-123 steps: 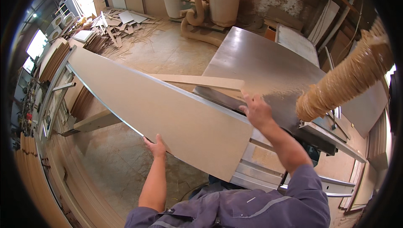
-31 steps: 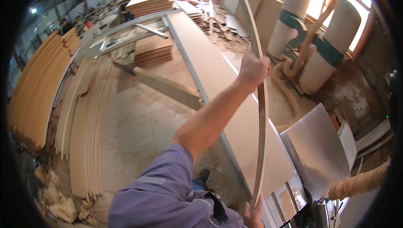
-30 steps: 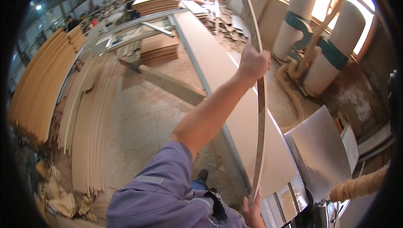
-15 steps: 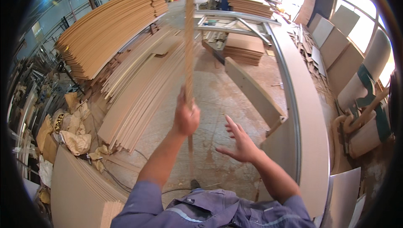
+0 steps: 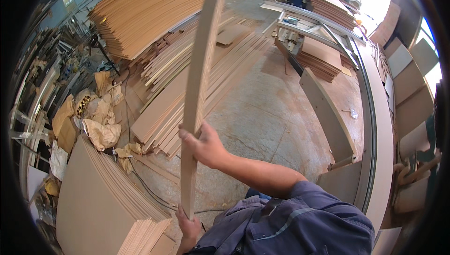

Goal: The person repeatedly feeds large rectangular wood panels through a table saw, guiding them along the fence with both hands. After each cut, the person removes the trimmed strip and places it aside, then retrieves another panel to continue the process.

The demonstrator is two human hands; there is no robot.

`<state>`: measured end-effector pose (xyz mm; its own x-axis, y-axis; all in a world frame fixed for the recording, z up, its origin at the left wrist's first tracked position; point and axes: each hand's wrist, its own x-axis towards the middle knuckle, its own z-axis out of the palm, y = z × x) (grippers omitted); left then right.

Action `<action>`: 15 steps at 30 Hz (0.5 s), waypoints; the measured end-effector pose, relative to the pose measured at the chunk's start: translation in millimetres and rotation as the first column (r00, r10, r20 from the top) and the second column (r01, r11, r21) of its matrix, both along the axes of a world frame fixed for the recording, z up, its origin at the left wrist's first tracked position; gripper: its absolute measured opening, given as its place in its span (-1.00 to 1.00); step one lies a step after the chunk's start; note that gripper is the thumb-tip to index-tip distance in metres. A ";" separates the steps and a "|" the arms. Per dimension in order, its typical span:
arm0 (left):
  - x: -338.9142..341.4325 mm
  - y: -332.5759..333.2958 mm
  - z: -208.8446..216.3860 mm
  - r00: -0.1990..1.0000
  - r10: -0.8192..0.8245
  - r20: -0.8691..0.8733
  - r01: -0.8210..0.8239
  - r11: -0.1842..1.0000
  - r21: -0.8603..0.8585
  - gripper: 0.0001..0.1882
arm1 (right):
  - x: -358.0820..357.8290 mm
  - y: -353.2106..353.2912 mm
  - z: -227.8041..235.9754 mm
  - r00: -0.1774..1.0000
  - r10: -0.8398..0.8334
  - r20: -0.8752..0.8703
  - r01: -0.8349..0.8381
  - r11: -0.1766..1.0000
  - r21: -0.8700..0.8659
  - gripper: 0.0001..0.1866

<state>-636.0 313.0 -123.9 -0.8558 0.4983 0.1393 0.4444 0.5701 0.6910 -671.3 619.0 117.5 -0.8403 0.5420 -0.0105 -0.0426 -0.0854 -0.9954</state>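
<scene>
strip (image 5: 196, 86) of board now stands near upright in front of you, rising past the top of the view and leaning a little to the right as it goes up. your grip has swapped: half a second ago your left hand alone carried it while the right was spread and off it; now your right hand (image 5: 205, 148) is clasped around it partway up, and your left hand (image 5: 188, 225) is at its lower end, seemingly cupping it, though some of the fingers are hidden. about four seconds ago it lay on the metal desk (image 5: 387, 240), of which only a corner shows now at the lower right. you have turned left too, so the wide panel (image 5: 382, 114) on its rail has slid to the right side of your view, and the pile of strips (image 5: 229, 74) on the floor (image 5: 262, 119) lies ahead, behind the piece you hold. for the work, that seems to mean the piece is clear of the desk and steadier with two hands on it. the stack of panels (image 5: 93, 198) at lower left is near your left hand, so its edges could catch the lower end if you swing wide.
</scene>
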 end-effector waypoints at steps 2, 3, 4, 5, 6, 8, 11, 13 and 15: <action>1.7 -4.1 5.3 0.986 0.129 0.103 -0.122 0.990 -0.070 -0.24 | -32.2 25.0 -42.0 0.999 -0.034 0.014 0.036 0.954 -0.296 -0.61; 1.1 -3.6 2.1 0.971 0.181 0.155 -0.165 0.980 -0.109 -0.26 | -44.3 40.0 -66.4 0.998 -0.063 0.030 0.070 0.899 -0.433 -0.66; 1.1 -16.8 -18.7 0.982 0.182 0.048 -0.171 0.969 -0.180 -0.28 | -58.6 45.6 -94.4 0.994 -0.041 0.099 0.081 0.891 -0.447 -0.66; -3.8 -35.8 -48.3 0.984 0.168 -0.065 -0.179 0.952 -0.250 -0.30 | -72.4 49.4 -124.5 0.987 -0.023 0.160 0.095 0.883 -0.459 -0.67; -9.2 -49.3 -73.0 0.975 0.141 -0.172 -0.190 0.929 -0.316 -0.32 | -85.3 55.4 -152.5 0.975 -0.007 0.223 0.113 0.877 -0.467 -0.67; -19.4 -72.7 -85.4 0.991 0.122 0.059 -0.083 0.892 -0.444 -0.20 | -104.2 77.8 -192.7 0.960 0.039 0.277 0.151 0.762 -0.630 -0.69; -53.3 -71.6 -51.8 0.955 0.173 0.241 0.000 0.812 -0.584 -0.15 | -137.8 104.5 -244.2 0.931 -0.008 0.366 0.299 0.591 -0.749 -0.70; -79.4 -45.4 -19.5 0.935 0.231 0.270 0.005 0.752 -0.659 -0.17 | -156.4 128.4 -281.8 0.912 0.007 0.410 0.343 0.535 -0.772 -0.71; -102.6 -16.5 4.9 0.916 0.279 0.288 0.004 0.711 -0.703 -0.18 | -171.0 149.5 -295.9 0.889 0.014 0.458 0.390 0.501 -0.773 -0.74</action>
<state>-738.5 296.5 -119.0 -0.8376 0.2053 -0.5063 0.1324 0.9754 0.1764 -842.3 768.5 -178.4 -0.5333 0.2503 -0.8081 0.1681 -0.9048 -0.3912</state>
